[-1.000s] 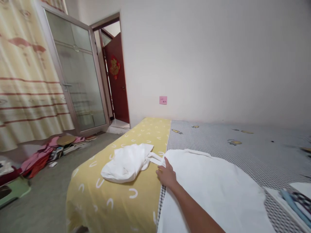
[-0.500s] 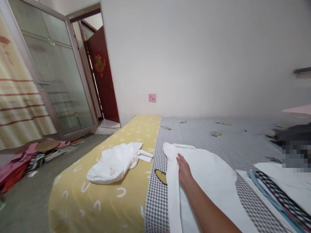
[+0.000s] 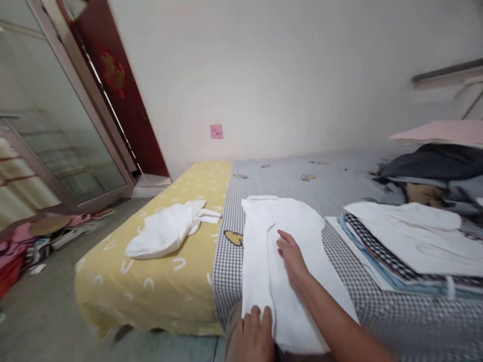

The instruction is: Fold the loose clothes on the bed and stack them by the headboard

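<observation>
A white garment (image 3: pixel 298 216) lies spread on the checked part of the bed, a long strip of its left side folded inward. My left hand (image 3: pixel 252 334) is at the near end of that strip, fingers bent over the cloth at its edge; the thumb is hidden. My right hand (image 3: pixel 294 256) is over the middle of the garment, just right of the strip's edge, fingers apart and nothing visible in them. To the left, a crumpled white cloth item (image 3: pixel 164 231) with a small tag lies on the yellow part of the bed.
On the right lies a stack of folded clothes (image 3: pixel 407 246), white, blue and checked. Behind it are dark clothes (image 3: pixel 433 163) and a pink flat item (image 3: pixel 441 131). Books and pink cloth (image 3: pixel 22 246) lie on the floor at left, near a glass door (image 3: pixel 75 110).
My view has swung right and downward. The left side strip now lies flatter and my right hand has come off its edge. My left hand has come into view at the near end.
</observation>
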